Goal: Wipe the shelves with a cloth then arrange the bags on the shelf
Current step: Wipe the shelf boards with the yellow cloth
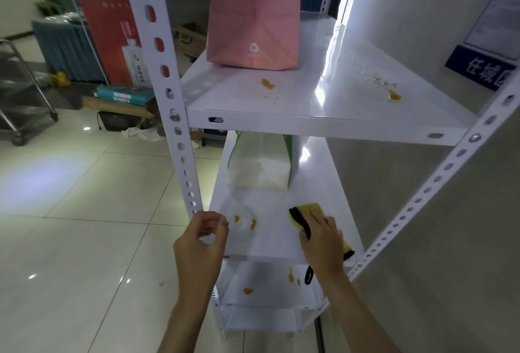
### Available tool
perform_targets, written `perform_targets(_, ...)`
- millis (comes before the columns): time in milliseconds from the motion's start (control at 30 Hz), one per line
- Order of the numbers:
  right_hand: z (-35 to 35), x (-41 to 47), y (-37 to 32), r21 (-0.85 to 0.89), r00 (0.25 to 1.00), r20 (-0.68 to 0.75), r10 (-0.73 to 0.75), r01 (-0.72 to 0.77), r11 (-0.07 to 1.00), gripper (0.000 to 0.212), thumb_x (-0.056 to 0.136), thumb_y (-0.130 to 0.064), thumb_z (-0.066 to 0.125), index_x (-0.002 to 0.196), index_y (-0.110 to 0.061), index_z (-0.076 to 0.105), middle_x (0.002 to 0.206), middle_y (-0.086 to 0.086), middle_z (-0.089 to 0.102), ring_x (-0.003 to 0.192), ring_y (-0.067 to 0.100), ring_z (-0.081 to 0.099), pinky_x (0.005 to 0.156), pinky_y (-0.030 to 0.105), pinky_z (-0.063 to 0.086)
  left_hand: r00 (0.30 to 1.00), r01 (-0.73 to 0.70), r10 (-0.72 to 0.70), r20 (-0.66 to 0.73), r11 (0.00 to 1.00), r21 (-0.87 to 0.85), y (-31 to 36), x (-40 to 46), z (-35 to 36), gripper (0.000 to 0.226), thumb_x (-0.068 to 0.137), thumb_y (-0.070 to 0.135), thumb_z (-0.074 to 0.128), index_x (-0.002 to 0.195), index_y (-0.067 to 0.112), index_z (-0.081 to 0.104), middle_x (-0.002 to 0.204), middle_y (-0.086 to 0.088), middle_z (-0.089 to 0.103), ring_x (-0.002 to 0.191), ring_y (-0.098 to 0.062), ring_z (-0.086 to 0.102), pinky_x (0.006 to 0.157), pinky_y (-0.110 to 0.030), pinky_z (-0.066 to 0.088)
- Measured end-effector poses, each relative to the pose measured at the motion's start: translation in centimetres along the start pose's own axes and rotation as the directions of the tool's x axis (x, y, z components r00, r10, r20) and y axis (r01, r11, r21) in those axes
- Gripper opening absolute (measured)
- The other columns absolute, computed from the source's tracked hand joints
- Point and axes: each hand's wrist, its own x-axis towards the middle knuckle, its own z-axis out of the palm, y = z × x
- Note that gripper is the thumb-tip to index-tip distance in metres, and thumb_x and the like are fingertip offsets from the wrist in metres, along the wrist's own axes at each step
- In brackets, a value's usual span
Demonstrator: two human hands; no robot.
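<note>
Right now the right hand (320, 236) lies flat atop the yellow cloth (308, 212), fingers straight; orange stains (244, 221) sit left of it; left hand (202, 236) loosely curled, holding nothing.

Three white shelves are being shown: an upper shelf (323, 116), a middle shelf (270, 243) and a lower shelf (267, 296). Two bags are being counted, a pink bag (253, 20) and a green-edged clear bag (261, 164). One yellow cloth (309, 212) and two hands, left hand (201, 243) and right hand (323, 243), are being seen.
</note>
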Motion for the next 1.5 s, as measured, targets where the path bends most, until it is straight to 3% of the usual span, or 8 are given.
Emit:
perform_targets(133, -0.2, -1.3, 1.6, 0.039, 0.994, -0.010, -0.105, 0.106, 0.994, 0.060, 0.078, -0.014, 0.074, 0.136, -0.027, 0.064, 0.135, -0.006, 0.066, 0.115, 0.026, 0.060, 0.079, 0.043, 0.058, 1.000, 0.006, -0.006, 0.010, 1.000, -0.023, -0.5, 0.3, -0.2, 0.012, 0.089, 0.017, 0.074, 0.083, 0.026, 0.069, 0.078, 0.009, 0.075, 0.079, -0.007, 0.072, 0.071, -0.034, 0.059)
perform_targets(300, -0.2, 2.5, 3.2, -0.025, 0.994, 0.022, 0.111, -0.110, 0.994, 0.053, 0.093, -0.024, 0.042, 0.139, -0.048, 0.054, 0.143, -0.014, 0.060, 0.125, 0.023, 0.056, 0.095, 0.044, 0.053, 0.998, 0.016, -0.018, -0.058, 0.999, -0.032, -0.9, 0.9, -1.0, 0.015, 0.087, 0.028, 0.079, 0.075, 0.023, 0.070, 0.071, 0.008, 0.074, 0.073, -0.009, 0.071, 0.072, -0.039, 0.059)
perform_targets(400, 0.4, 1.8, 1.5, -0.096, 0.983, -0.016, 0.184, -0.185, 0.978, 0.048, 0.097, -0.022, 0.049, 0.141, -0.041, 0.055, 0.147, -0.010, 0.055, 0.124, 0.026, 0.051, 0.092, 0.046, 0.048, 0.988, -0.015, 0.012, -0.154, 1.000, -0.016, -1.0, 2.0, -2.1, 0.023, 0.079, 0.027, 0.086, 0.073, 0.020, 0.065, 0.072, 0.006, 0.070, 0.073, -0.013, 0.068, 0.074, -0.040, 0.058)
perform_targets(533, 0.4, 1.1, -0.7, -0.102, 0.973, -0.033, 0.227, -0.230, 0.968, 0.049, 0.091, -0.022, 0.060, 0.140, -0.029, 0.058, 0.144, -0.002, 0.057, 0.120, 0.032, 0.053, 0.087, 0.049, 0.048, 0.995, -0.032, 0.031, -0.092, 0.999, -0.015, -1.6, 3.6, -3.3, 0.050, 0.070, 0.027, 0.092, 0.107, 0.018, 0.060, 0.103, 0.006, 0.064, 0.097, -0.013, 0.065, 0.080, -0.026, 0.053)
perform_targets(800, 0.9, -0.8, -3.3, 0.097, 0.967, 0.044, -0.250, 0.245, 0.965, 0.058, 0.082, -0.026, 0.057, 0.139, -0.039, 0.059, 0.141, -0.015, 0.060, 0.120, 0.016, 0.055, 0.088, 0.034, 0.054, 0.997, -0.036, 0.049, 0.064, 0.979, -0.199, -1.8, 4.0, -3.3, 0.051, 0.072, 0.027, 0.085, 0.120, 0.025, 0.067, 0.105, 0.019, 0.072, 0.101, -0.003, 0.068, 0.077, -0.013, 0.057)
perform_targets(1000, -0.3, 3.1, 3.0, -0.029, 0.996, 0.029, 0.090, -0.089, 0.996, 0.053, 0.095, -0.034, 0.031, 0.141, -0.049, 0.052, 0.150, -0.014, 0.053, 0.131, 0.022, 0.051, 0.100, 0.046, 0.050, 0.994, -0.049, 0.066, 0.092, 0.982, -0.181, -2.2, 4.4, -3.8, 0.048, 0.072, 0.024, 0.087, 0.117, 0.024, 0.068, 0.103, 0.016, 0.073, 0.100, -0.006, 0.067, 0.073, -0.012, 0.057)
perform_targets(1133, 1.3, 2.8, -0.4, -0.115, 0.972, -0.036, 0.232, -0.234, 0.965, 0.051, 0.095, -0.019, 0.053, 0.145, -0.030, 0.052, 0.153, -0.003, 0.049, 0.121, 0.032, 0.052, 0.091, 0.048, 0.046, 0.994, -0.028, 0.049, 0.098, 0.978, -0.207, -2.1, 4.5, -3.9, 0.047, 0.072, 0.018, 0.088, 0.114, 0.026, 0.068, 0.099, 0.017, 0.072, 0.097, -0.005, 0.067, 0.073, -0.011, 0.056)
perform_targets(1500, 5.9, -0.4, -15.7, 0.152, 0.956, 0.030, -0.291, 0.283, 0.947, 0.036, 0.087, -0.033, 0.063, 0.121, -0.043, 0.065, 0.129, -0.021, 0.066, 0.111, 0.013, 0.061, 0.090, 0.035, 0.051, 0.989, -0.060, 0.086, 0.116, 0.976, -0.208, -1.9, 4.9, -4.1, 0.046, 0.072, 0.021, 0.087, 0.113, 0.021, 0.068, 0.099, 0.015, 0.073, 0.096, -0.008, 0.070, 0.072, -0.012, 0.056)
